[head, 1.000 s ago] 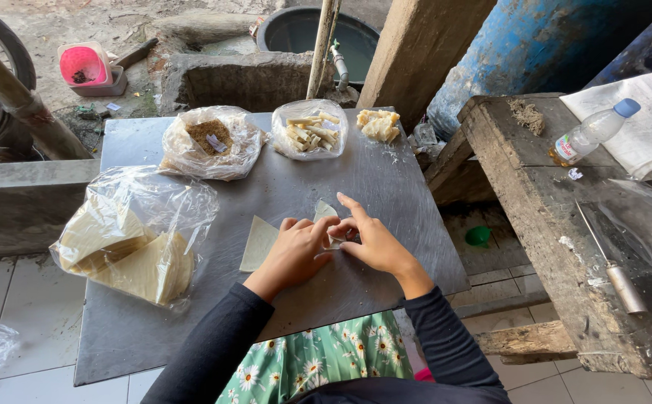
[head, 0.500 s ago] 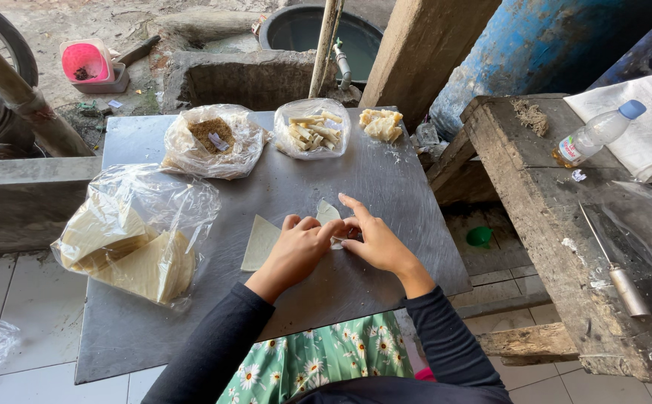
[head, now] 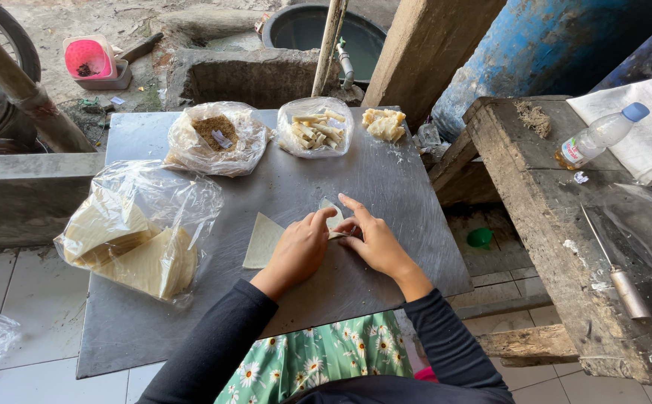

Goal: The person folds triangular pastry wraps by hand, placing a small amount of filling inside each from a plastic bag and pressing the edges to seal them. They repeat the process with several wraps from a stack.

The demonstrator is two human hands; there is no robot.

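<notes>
You're mid-fold on a wrapper (head: 266,238) at metal table (head: 386,187) centre; L hand (head: 300,251) & R hand (head: 371,239) together, fingertips pinching its right end; looks like next: roll tight, keep grip even; wrapper bag (head: 135,232) left of wrapper.

Clear plastic bag (head: 142,232) at the metal sheet's left edge: large, crumpled, open, holding stacked pale triangular wrappers. Second clear bag (head: 217,138) at the far edge: rounded, holding brown filling, with a small white label (head: 223,139) lying inside. Third clear bag (head: 315,127) just beside it to the right: holds pale sticks. Plastic bottle (head: 599,136) lying on the wooden bench: clear, blue cap, red-and-white label (head: 571,152) near its base.
</notes>
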